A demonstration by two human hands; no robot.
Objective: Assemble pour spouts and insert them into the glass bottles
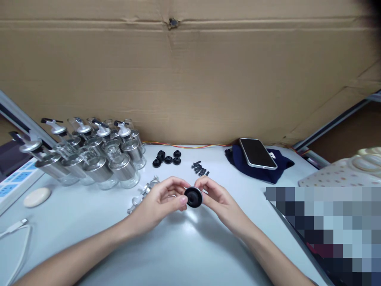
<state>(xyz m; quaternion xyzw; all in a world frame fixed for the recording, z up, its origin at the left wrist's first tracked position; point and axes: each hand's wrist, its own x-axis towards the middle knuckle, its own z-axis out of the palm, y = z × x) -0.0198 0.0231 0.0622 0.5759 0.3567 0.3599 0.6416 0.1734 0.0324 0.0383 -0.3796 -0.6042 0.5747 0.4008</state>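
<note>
Between both hands, above the table, is a round pourer cap (pixel 194 197) with a silver rim and a black inside facing me. My left hand (pixel 163 200) pinches its left edge with thumb and fingers. On the opposite edge, my right hand (pixel 218 198) grips it the same way. Silver metal pourer parts (pixel 145 191) lie beside my left hand, partly hidden by it. Beyond the hands sit several black rubber stoppers (pixel 168 159) and a small pile of thin black strips (pixel 200 169).
Several glass bottles with steel sleeves (pixel 121 166), some topped with pourers, stand at the left. A power strip (pixel 18 182), a pale oval object (pixel 37 197) and a white cable (pixel 25 242) lie nearby. At right, a phone (pixel 258 153) rests on dark blue cloth (pixel 264 176).
</note>
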